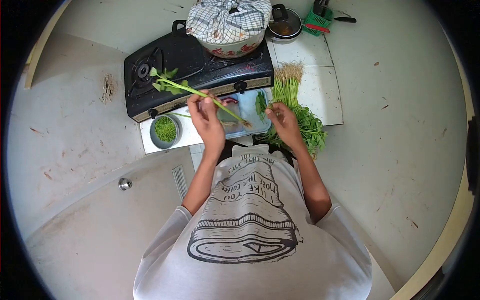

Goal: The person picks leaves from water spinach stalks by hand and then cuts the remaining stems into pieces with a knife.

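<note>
My left hand [207,122] is closed around a long green leafy stalk [187,89]. Its leaves point to the upper left, over the stove, and its root end slopes down to the right. My right hand [284,125] pinches a few dark green leaves [260,105] between thumb and fingers. Below both hands lies a light blue tray [248,107] with a red chili-like piece [229,100] in it, partly hidden by my left hand. Beside my right hand rests a large bunch of leafy greens [286,92], roots at the far end and leaves towards me.
A grey bowl of chopped greens [165,130] stands left on the white tiled counter [320,90]. Behind the tray is a black gas stove [187,57] bearing a pot [232,49] wrapped in checked cloth. A small pan [285,27] and a green basket [316,22] with knives stand at the back right.
</note>
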`<state>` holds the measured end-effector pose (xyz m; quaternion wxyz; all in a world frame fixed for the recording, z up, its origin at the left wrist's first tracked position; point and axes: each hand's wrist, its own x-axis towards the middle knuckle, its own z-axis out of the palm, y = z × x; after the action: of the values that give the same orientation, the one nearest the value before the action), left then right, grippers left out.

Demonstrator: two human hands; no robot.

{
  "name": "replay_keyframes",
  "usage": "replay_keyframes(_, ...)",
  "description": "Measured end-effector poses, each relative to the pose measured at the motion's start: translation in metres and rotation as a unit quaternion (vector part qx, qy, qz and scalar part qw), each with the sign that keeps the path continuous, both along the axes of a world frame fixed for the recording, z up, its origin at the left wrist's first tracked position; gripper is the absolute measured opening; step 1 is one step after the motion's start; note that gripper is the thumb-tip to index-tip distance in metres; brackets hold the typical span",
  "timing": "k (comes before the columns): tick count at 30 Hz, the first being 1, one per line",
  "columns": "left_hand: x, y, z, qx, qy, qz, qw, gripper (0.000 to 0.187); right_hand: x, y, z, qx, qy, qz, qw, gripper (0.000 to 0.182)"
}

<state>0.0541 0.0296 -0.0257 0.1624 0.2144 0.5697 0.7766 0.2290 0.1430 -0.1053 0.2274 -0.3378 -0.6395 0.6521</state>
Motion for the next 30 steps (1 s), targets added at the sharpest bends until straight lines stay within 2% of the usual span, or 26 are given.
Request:
replay_keyframes(2,-0.011,-0.010,-0.001,-0.014,0.010,-0.013,1.000,0.020,0.015,0.014,-0.036,0.103,-0.116,0.028,0.988,0.021)
replay_keyframes(3,-0.014,-0.015,-0.003,-0.022,0.014,-0.017,1.000,0.020,0.021,0.015,-0.062,0.108,-0.108,0.011,0.988,0.018)
replay_keyframes(6,-0.013,-0.025,-0.005,-0.031,0.009,-0.017,0.999,0.019,0.024,0.015,-0.084,0.128,-0.192,0.056,0.971,0.020)
replay_keyframes(11,-0.004,-0.033,-0.005,-0.040,0.003,-0.004,0.999,0.020,0.001,0.022,-0.131,0.109,-0.196,0.102,0.969,0.022)
replay_keyframes(15,0.001,-0.042,-0.005,-0.044,0.001,0.010,0.999,0.021,-0.024,0.028,-0.140,0.157,-0.187,0.060,0.968,0.021)
replay_keyframes(21,0.003,-0.052,-0.005,-0.062,-0.005,0.038,0.997,0.023,-0.030,0.033,-0.163,0.179,-0.305,0.085,0.931,0.027)
replay_keyframes(24,0.002,-0.054,0.000,-0.064,0.007,0.037,0.997,0.022,-0.027,0.027,-0.168,0.172,-0.335,0.089,0.922,0.028)
replay_keyframes(26,0.003,-0.054,0.004,-0.060,0.006,0.040,0.997,0.022,-0.022,0.026,-0.169,0.214,-0.324,0.103,0.916,0.028)
replay_keyframes(30,0.006,-0.047,0.009,-0.049,-0.015,0.035,0.998,0.020,-0.017,0.024,-0.132,0.238,-0.339,0.119,0.902,0.028)
